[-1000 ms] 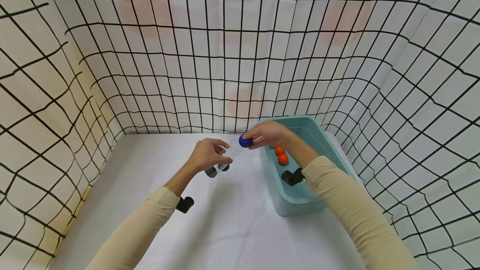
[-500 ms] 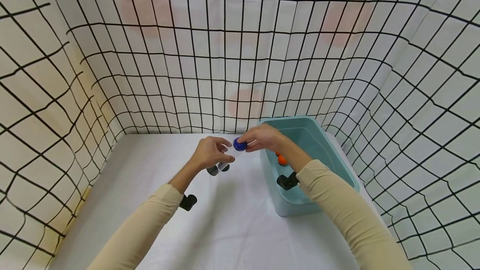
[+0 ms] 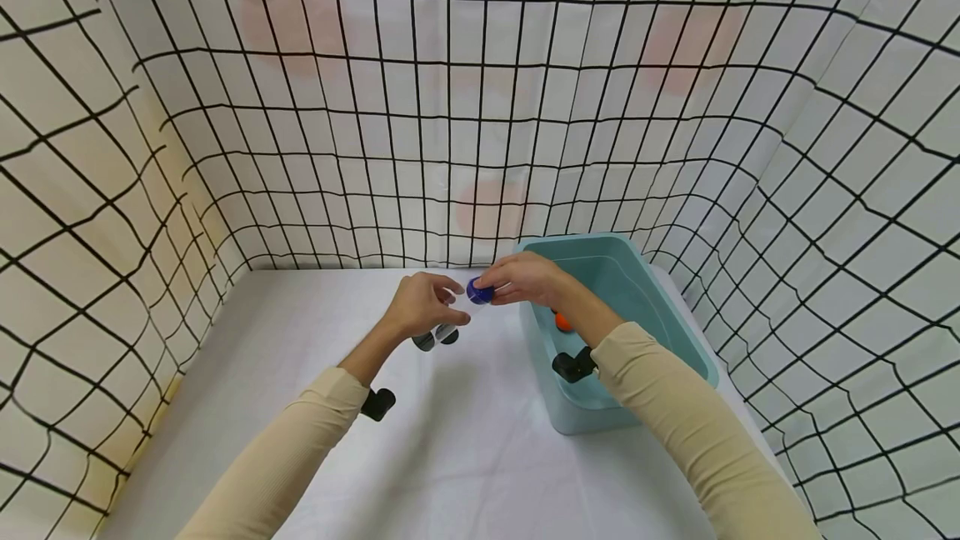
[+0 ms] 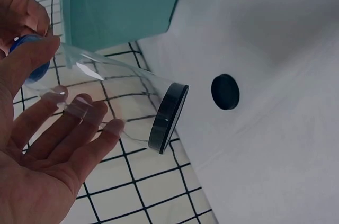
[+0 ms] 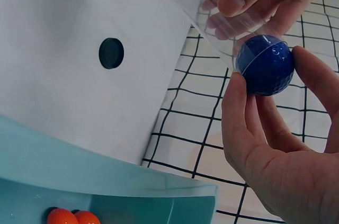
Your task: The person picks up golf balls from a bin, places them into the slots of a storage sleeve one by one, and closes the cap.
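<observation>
My left hand (image 3: 422, 307) grips a clear plastic tube (image 4: 106, 86), thumb on one side and fingers on the other. A black cap (image 4: 169, 119) closes the tube's lower end, which tilts down toward the table. Between thumb and fingers my right hand (image 3: 528, 276) pinches a dimpled blue golf ball (image 5: 267, 68) at the tube's open upper mouth. In the right wrist view the clear rim crosses the ball, so part of it sits inside the mouth. A loose black cap (image 4: 225, 91) lies on the table below.
To the right stands a teal bin (image 3: 558, 417), with orange balls (image 5: 62, 216) inside, partly hidden by my right arm. A black grid net (image 3: 480, 165) encloses the white table (image 3: 300, 315) at the back and both sides.
My right hand has brought the blue golf ball left and slightly down, from beside the tube into its mouth. The left hand has shifted slightly right and keeps its grip.
</observation>
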The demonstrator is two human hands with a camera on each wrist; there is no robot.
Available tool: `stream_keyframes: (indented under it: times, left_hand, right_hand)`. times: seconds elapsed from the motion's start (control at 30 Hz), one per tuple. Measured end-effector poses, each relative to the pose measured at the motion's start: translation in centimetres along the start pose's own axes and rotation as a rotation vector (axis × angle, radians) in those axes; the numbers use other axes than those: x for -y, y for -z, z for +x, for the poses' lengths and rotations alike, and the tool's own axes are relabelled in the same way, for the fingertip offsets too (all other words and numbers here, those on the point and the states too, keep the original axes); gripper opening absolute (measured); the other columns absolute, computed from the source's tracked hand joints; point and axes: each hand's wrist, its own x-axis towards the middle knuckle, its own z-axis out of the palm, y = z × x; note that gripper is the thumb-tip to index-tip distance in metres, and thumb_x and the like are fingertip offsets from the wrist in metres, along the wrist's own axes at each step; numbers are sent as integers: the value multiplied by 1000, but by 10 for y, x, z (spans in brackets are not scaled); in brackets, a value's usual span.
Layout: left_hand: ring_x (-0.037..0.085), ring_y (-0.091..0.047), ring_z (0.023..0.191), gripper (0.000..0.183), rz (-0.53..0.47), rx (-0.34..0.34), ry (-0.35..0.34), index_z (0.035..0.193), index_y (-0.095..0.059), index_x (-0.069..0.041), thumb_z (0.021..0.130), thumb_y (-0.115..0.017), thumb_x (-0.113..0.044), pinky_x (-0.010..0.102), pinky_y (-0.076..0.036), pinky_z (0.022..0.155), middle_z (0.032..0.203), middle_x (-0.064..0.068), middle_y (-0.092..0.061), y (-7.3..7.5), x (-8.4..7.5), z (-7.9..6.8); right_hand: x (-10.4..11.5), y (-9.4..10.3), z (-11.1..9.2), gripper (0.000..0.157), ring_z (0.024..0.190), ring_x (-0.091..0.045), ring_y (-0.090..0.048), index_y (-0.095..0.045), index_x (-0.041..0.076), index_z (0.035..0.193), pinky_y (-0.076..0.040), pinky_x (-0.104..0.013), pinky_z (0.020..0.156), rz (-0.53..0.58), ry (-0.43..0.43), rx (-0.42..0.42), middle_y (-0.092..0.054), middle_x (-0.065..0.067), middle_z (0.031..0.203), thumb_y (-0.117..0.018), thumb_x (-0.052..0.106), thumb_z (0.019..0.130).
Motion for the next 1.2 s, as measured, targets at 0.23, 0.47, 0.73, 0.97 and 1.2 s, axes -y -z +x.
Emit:
stream_keyframes:
  times: [0.23, 0.47, 0.73, 0.97, 1.2]
  left_hand:
    - [25, -73, 95, 45, 5, -7, -1, 113, -77, -11, 73, -90, -30, 33, -60, 73, 104, 12, -77, -1, 2, 0]
    - [23, -73, 87, 46, 7, -8, -14, 113, -77, -10, 74, -89, -29, 32, -60, 70, 102, 13, -77, 0, 3, -1]
    - [23, -74, 89, 44, 11, -8, -24, 111, -78, -10, 74, -89, -31, 36, -61, 74, 100, 13, -78, 2, 6, -2]
    - [26, -73, 92, 44, 16, -8, -11, 112, -77, -11, 75, -88, -31, 38, -61, 77, 103, 13, -77, 4, 5, -3]
    - [27, -73, 94, 43, 21, -5, -4, 113, -77, -12, 76, -87, -31, 40, -61, 80, 106, 14, -77, 7, 9, -4]
  right_hand:
    - [-3, -1, 3, 35, 109, -29, -71, -69, -1, 117, -55, -40, 100, -4, -2, 11, -70, -17, 121, -77, 19, 90]
    - [-5, -2, 4, 36, 111, -31, -69, -67, -2, 120, -52, -43, 104, 18, -1, 17, -67, -16, 124, -76, 17, 91]
    - [-5, -3, 5, 34, 109, -29, -68, -67, -2, 120, -54, -41, 101, 38, -18, 6, -64, -17, 128, -75, 15, 91]
    - [-3, 1, 2, 35, 118, -31, -65, -64, -3, 125, -53, -41, 102, 24, -12, -2, -63, -18, 132, -69, 16, 96]
    - [-5, 19, 1, 43, 123, -34, -63, -62, -1, 132, -51, -44, 106, 12, -21, -46, -61, -19, 138, -70, 21, 96]
